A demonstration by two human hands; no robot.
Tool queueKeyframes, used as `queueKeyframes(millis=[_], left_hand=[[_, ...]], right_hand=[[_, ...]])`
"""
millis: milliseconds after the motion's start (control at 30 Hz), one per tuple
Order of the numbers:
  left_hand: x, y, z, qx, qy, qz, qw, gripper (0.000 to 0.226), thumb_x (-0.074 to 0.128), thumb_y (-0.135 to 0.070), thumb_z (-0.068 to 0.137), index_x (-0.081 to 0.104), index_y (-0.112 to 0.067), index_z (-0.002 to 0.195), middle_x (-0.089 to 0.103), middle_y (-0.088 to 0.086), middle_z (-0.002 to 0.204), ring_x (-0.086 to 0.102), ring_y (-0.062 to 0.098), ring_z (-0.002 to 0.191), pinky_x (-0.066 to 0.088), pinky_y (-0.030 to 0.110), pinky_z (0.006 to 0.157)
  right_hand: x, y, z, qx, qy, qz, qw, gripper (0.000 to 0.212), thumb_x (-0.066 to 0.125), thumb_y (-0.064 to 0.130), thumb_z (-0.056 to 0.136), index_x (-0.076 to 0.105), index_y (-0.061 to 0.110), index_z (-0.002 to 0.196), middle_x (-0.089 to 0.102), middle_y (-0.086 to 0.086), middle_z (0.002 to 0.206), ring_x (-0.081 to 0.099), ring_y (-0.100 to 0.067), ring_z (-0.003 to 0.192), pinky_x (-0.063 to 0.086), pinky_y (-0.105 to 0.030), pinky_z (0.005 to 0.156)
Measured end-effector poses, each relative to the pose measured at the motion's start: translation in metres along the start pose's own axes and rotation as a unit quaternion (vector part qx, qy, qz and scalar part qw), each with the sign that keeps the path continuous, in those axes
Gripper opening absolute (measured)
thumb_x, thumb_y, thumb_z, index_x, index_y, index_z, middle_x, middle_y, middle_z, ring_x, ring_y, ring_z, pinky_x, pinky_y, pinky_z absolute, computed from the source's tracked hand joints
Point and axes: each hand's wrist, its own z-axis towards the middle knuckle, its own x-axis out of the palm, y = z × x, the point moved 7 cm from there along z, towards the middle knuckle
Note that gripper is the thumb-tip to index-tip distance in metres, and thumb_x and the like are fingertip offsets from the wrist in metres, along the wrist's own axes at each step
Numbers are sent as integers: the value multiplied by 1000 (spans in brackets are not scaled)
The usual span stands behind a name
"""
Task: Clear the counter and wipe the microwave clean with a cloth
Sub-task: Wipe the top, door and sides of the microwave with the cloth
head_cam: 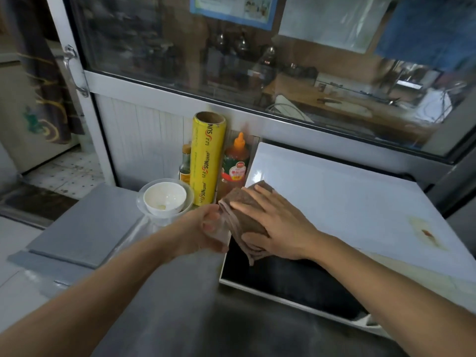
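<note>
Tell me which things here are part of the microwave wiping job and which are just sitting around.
Part of the job: cloth, microwave, stain on its top, right hand pressing the cloth, left hand at the cloth's edge.

Just sitting there: yellow wrap roll, sauce bottle, small bottle, white bowl, grey board.

left hand point(206, 229): grip curled | right hand point(278, 225): palm down, fingers spread

**Surface finishes**

White enamelled microwave top point(334, 191): glossy, smooth, brown stain near right edge. Brown terry cloth point(244, 202): matt, rough. Yellow cling-film roll point(207, 161): shiny plastic, cardboard core. Grey counter point(164, 292): dull, smooth.
</note>
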Motion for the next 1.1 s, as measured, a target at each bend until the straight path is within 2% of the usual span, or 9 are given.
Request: queueKeyframes(millis=[133, 267, 367, 433, 533, 700, 833, 967, 1100], left_hand=[[8, -12, -1, 11, -5, 14, 1000, 97, 85, -15, 63, 29, -31, 141, 45, -8, 139, 46, 17, 123, 45, 30, 91], [22, -22, 0, 39, 15, -2, 999, 92, 82, -6, 65, 33, -32, 138, 51, -23, 110, 47, 7, 110, 38, 27, 90], [23, -17, 0, 42, 15, -19, 999, 89, 80, 1, 65, 37, -31, 136, 52, -27, 102, 50, -2, 97, 41, 19, 81], [24, -13, -3, 37, 21, -39, 998, 91, 78, 5, 65, 35, -28, 138, 54, -22, 112, 49, -2, 100, 41, 15, 73], [25, -7, -9, 31, 27, -83, 996, 98, 73, 13, 64, 27, -23, 142, 49, -10, 135, 46, 7, 122, 45, 27, 91], [25, -14, -16, 51, 13, -126, 991, 87, 66, 21, 65, 33, -28, 128, 61, -11, 116, 60, -7, 96, 51, 12, 66], [32, -24, -18, 35, -41, -25, 998, 93, 74, 7, 68, 25, -24, 140, 48, -9, 128, 46, 10, 120, 42, 29, 98], [41, -27, -19, 12, -77, 29, 997, 89, 77, -1, 70, 27, -24, 141, 48, -10, 119, 45, 17, 121, 39, 40, 105], [48, -29, -19, -9, -134, 64, 989, 90, 78, -7, 71, 26, -25, 142, 47, -7, 118, 44, 19, 119, 38, 45, 106]], right_hand=[[-2, -7, -50, 19, -31, -30, 999, 61, 35, 45, 97, -3, 40, 145, -4, 9, 155, -5, -14, 145, -13, -24, 112], [-10, -42, -122, 111, -79, -72, 988, 55, 34, 45, 95, 19, 28, 145, 26, -4, 153, 23, -26, 140, 21, -43, 112], [-12, -38, -121, 145, -96, -115, 978, 60, 50, 42, 90, 34, 21, 144, 46, -14, 142, 45, -36, 129, 27, -47, 107], [-9, -19, -92, 151, -89, -120, 977, 58, 42, 48, 91, 33, 24, 143, 43, -14, 142, 44, -37, 127, 29, -49, 111], [-3, 15, -40, 154, -94, -103, 978, 60, 31, 56, 91, 21, 31, 145, 33, -13, 147, 31, -38, 133, 24, -50, 113], [-3, 31, -15, 150, -123, -111, 975, 56, 26, 57, 93, 22, 33, 144, 32, -14, 147, 26, -37, 136, 18, -50, 115], [-5, 16, -42, 103, -132, -142, 976, 54, 31, 49, 95, 26, 26, 144, 39, -11, 144, 36, -33, 133, 23, -45, 115], [-14, -17, -95, 101, -197, -155, 963, 54, 59, 44, 84, 50, 21, 132, 57, -9, 128, 55, -29, 116, 40, -41, 104], [-4, -60, -148, 128, -172, -139, 967, 51, 49, 46, 90, 48, 21, 135, 53, -9, 134, 52, -30, 121, 40, -43, 105]])
